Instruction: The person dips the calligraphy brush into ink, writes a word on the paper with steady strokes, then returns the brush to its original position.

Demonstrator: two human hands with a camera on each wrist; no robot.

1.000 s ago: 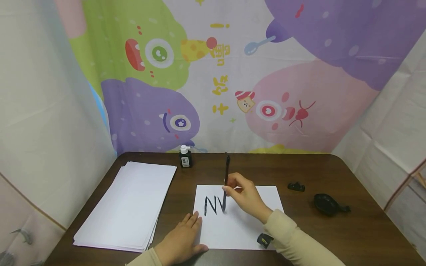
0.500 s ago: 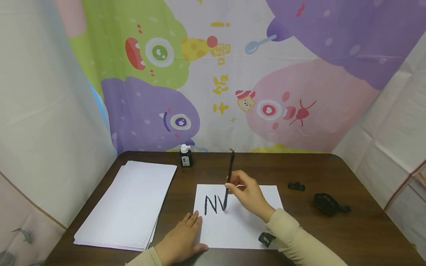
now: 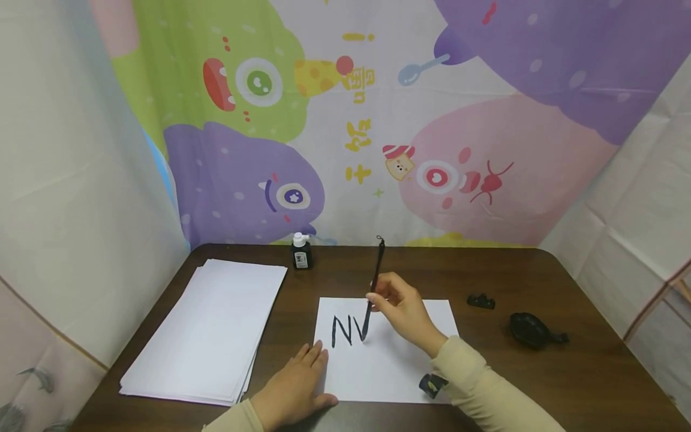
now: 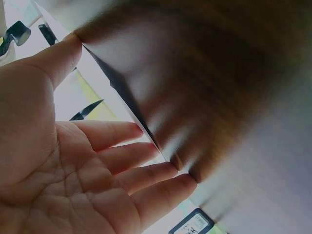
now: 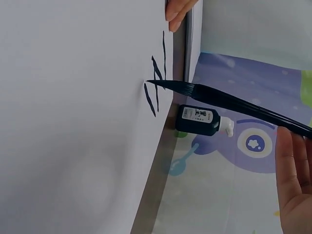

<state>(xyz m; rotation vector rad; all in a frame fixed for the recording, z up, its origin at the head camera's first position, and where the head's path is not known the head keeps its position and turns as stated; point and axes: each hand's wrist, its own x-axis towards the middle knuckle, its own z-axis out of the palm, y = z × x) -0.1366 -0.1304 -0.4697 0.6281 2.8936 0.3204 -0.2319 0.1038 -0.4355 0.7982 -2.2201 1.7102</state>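
A black bottle (image 3: 301,256) with a white nozzle stands upright near the far edge of the table (image 3: 583,384), left of the middle; its dark wall hides what is inside. Towards the right edge lies a black dish (image 3: 531,331), its handle pointing right; whether it holds any liquid cannot be told. Between it and the far edge sits a small black stand (image 3: 481,301).

A white sheet (image 3: 388,372) lies near the middle of the near edge, bearing a black N and a slanted stroke beside it. The right hand (image 3: 402,303) pinches a dark brush (image 3: 377,264) between thumb and fingers, the handle tilted and its tip at the bottom of that stroke. The left hand (image 3: 294,384) holds nothing; its fingers are straight and slightly spread, fingertips on the sheet's left side.

A stack of paper (image 3: 205,336) runs along the table's left edge. The right sleeve (image 3: 480,378) hides the sheet's near right corner and part of a small black object (image 3: 432,385) there. A patterned cloth (image 3: 372,120) hangs behind the far edge.
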